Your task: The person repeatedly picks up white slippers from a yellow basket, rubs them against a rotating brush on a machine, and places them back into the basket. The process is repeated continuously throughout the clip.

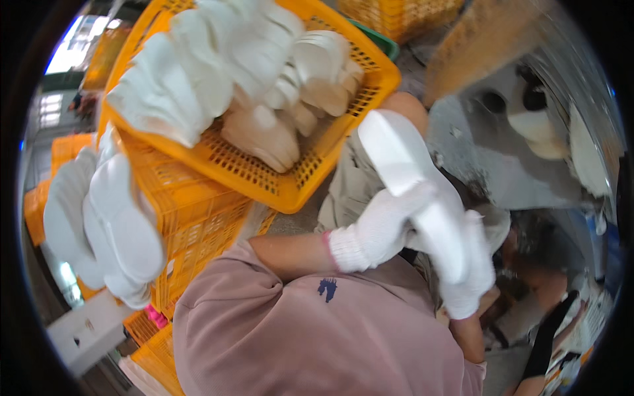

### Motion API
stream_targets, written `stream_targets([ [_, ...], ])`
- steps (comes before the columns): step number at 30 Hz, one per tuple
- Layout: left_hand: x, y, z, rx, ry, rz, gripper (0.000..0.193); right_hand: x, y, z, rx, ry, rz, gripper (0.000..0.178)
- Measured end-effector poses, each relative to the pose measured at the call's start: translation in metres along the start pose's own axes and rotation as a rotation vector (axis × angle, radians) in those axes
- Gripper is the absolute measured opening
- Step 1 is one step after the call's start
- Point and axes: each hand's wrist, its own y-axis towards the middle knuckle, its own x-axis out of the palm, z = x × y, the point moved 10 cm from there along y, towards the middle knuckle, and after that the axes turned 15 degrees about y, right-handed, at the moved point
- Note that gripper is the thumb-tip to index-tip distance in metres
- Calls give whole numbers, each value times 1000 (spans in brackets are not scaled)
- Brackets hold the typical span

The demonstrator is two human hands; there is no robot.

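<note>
Step in hand, as I judge it: handling a white sole with both gloved hands, clear of the piles. It is held up in front of the body, slanting from far left to near right. Blurred; cannot tell whether it is one piece or two laid together.

Left hand: mostly closed, thumb side pressed over the sole's middle from the left; fingers partly hidden beneath. Right hand: part closed, cupped along the sole's near right edge, fingers fairly straight and smeared; thumb not made out. Both appear to have hold.

Next move, in my judgement, calls for a steady two-sided grip, with one hand keeping hold if the other shifts.

Far left: yellow basket with loose white soles heaped in it. More soles at the left, beside yellow crates. Far right: a grey metal surface.
</note>
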Motion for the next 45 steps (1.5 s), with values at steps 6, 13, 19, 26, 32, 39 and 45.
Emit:
stream_targets([
  [6,41,126,-28,416,860,-97,37,-111,-137,124,813,498,829,34],
  [13,139,216,-113,88,407,-181,46,-101,-84,97,500,392,823,48],
  [19,145,302,-100,-76,553,-103,30,-136,-11,178,549,369,857,32],
  [26,71,316,16,267,1471,193,66,-133,53,211,298,-255,490,30],
  [32,75,239,49,437,1809,-20,66,-124,77,238,328,-436,327,30],
  [39,108,230,-49,55,983,-323,43,-134,61,233,636,34,554,42],
  [45,148,247,-94,213,759,53,41,-146,-20,175,672,221,815,67],
])
